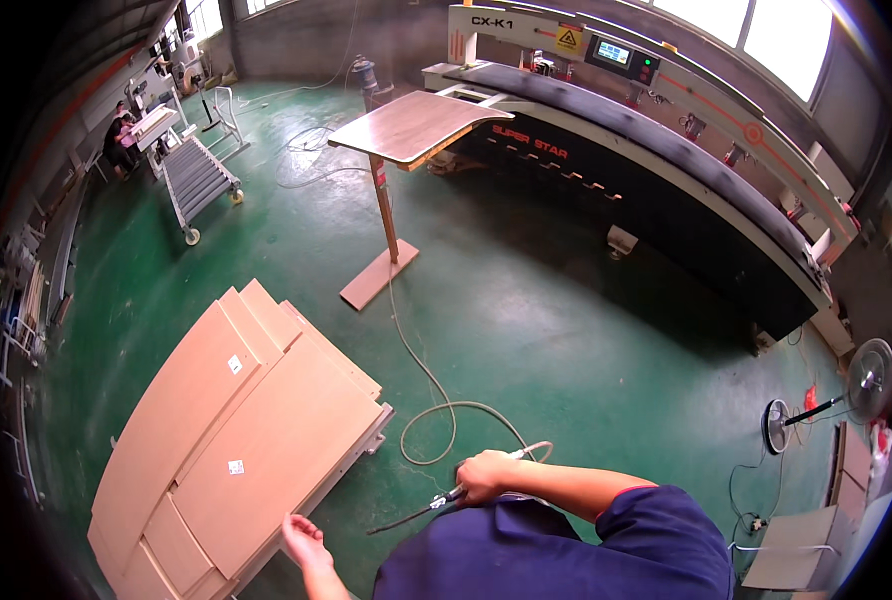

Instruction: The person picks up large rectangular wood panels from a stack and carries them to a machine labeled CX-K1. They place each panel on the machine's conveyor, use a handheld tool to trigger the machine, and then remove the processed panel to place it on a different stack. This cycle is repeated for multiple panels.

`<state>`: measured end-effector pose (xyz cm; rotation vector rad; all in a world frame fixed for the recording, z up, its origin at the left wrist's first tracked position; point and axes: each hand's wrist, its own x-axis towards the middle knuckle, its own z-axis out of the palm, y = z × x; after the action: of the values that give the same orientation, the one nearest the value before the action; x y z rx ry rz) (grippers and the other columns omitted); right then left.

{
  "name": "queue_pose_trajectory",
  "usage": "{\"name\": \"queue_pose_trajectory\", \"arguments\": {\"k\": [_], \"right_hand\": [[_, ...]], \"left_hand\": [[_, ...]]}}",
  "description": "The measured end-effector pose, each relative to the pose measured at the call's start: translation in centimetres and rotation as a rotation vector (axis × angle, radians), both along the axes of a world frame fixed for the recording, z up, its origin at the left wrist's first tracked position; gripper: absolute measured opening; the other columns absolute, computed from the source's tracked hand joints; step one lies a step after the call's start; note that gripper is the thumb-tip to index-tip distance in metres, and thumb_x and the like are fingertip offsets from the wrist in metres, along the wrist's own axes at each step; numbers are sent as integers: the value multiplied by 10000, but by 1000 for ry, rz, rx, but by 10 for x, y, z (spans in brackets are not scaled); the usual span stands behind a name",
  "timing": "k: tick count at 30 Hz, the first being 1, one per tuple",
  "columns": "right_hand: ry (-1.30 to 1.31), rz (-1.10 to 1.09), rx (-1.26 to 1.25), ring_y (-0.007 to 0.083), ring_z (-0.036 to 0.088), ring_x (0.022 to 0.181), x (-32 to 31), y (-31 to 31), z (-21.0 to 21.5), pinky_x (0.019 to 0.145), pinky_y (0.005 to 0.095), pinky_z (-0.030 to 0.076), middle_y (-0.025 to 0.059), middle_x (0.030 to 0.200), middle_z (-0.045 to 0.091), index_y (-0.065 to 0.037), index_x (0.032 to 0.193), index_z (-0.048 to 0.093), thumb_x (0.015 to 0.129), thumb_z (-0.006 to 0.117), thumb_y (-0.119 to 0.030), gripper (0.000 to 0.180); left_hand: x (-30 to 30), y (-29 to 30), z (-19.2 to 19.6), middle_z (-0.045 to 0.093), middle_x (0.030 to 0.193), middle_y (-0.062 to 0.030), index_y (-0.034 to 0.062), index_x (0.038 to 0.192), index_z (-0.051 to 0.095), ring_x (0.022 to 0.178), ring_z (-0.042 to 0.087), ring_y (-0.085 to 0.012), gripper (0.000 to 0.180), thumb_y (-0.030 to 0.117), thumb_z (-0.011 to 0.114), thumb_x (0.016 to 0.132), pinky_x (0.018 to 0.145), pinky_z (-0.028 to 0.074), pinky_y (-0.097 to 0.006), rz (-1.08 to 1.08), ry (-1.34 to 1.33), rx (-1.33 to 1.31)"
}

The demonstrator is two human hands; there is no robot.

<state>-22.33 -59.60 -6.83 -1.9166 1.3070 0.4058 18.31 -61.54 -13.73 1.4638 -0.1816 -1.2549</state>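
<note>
My right hand (483, 477) is closed round the handle of an air blow gun (436, 503) in front of my body. Its long thin dark nozzle points left. A pale air hose (476, 404) runs from behind the hand and loops over the floor. My left hand (306, 543) is open, fingers loosely bent and holding nothing, close to the near right edge of a stack of light brown wooden panels (296, 425). I cannot tell whether it touches the edge. White labels (235, 467) are stuck on two of the panels.
A small brown-topped table (421, 125) stands ahead on one post with a flat foot (380, 274). Behind it, a long machine (656, 215) fills the right. A roller conveyor (198, 182) and a person (121, 145) are far left. A fan (870, 380) and cables lie right.
</note>
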Motion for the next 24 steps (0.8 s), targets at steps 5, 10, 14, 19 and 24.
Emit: {"name": "queue_pose_trajectory", "arguments": {"k": [5,10,14,19,24], "right_hand": [[-38,-145,65,346,675,897,-10,-8,-8,775,465,534,135,929,713,-160,990,730,832,610,-526,416],[-136,-592,81,259,681,720,-51,-7,-61,716,400,530,105,735,690,-78,936,730,833,683,-453,392],[-430,-811,110,129,608,578,-73,-7,-122,536,299,503,33,634,614,-39,823,641,892,688,-319,293],[-578,-1013,142,113,582,556,-70,-55,-121,409,281,449,22,653,607,-84,810,577,916,653,-343,290],[-551,-1088,77,105,575,562,-43,-115,-121,414,267,424,26,667,629,-84,818,576,898,652,-424,357]], "left_hand": [[-20,-8,-13,429,619,34,132,725,510,521,413,-99,291,325,572,933,479,337,-266,-231,109,-18],[-62,8,-2,596,757,1,82,894,611,627,543,-86,255,323,568,964,556,440,-241,-539,-206,79],[-68,44,-20,606,803,-8,80,929,600,648,548,-83,252,327,565,965,561,442,-238,-512,-183,150],[-61,80,-36,604,801,-8,85,932,591,651,553,-88,247,326,555,968,571,455,-245,-390,-187,263],[-24,95,-51,610,812,-8,97,942,582,662,576,-97,238,333,553,967,597,479,-254,-222,-134,312]]}}
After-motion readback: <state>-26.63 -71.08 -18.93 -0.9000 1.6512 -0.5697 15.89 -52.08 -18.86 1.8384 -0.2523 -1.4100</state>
